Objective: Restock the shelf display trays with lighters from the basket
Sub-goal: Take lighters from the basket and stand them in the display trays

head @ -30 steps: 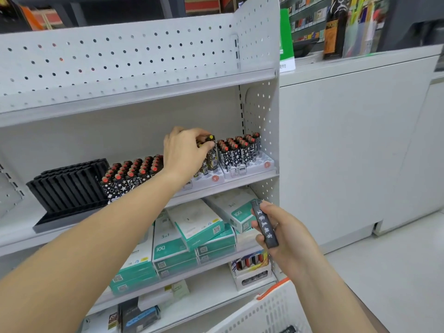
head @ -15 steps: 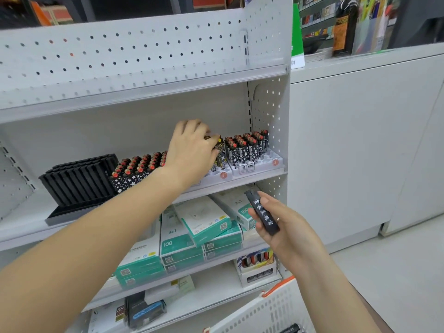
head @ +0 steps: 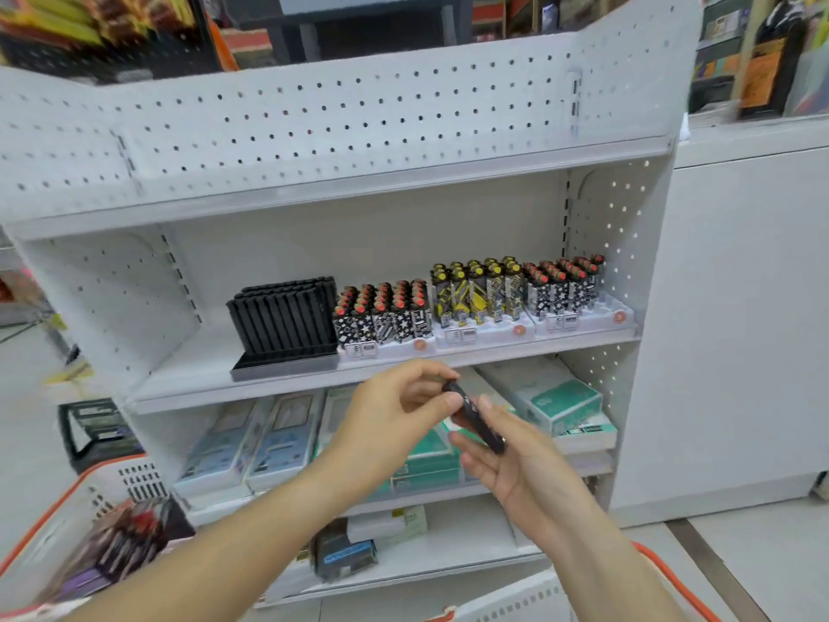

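Above the hands, three white display trays (head: 489,336) look full. Left hand (head: 394,415) and right hand (head: 511,455) both pinch one black lighter (head: 475,417), not yet shelved; baskets (head: 67,509) below hold more.

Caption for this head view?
Both hands hold a black lighter below the shelf's lighter trays.
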`<state>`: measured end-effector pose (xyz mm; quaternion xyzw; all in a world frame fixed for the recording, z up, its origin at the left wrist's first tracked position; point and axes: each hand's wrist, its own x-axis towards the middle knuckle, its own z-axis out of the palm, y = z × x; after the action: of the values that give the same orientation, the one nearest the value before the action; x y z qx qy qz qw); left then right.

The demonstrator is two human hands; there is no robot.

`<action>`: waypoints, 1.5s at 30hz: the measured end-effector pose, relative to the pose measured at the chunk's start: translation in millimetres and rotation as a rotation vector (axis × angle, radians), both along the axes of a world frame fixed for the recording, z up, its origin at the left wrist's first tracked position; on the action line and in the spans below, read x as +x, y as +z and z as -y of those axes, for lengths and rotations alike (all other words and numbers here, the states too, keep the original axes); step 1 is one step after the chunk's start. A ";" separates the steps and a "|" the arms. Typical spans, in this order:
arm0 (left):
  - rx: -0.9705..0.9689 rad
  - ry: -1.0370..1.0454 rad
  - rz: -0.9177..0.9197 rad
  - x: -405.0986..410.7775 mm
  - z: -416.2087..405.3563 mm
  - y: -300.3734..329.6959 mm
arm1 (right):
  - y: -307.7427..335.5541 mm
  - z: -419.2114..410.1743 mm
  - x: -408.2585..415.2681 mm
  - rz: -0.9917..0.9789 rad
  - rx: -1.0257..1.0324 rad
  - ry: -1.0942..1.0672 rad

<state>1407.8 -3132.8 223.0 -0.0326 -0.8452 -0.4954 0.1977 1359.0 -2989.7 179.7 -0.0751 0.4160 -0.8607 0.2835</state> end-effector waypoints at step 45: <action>-0.914 -0.481 0.513 20.9 -32.8 -142.7 | -154.2 -93.6 2.4 -1.017 1.862 0.858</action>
<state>1428.7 -3100.0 80.3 -0.1848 -0.9631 -0.1030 -0.1661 1361.4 -2896.1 25.6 -0.3112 0.8988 0.0794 0.2985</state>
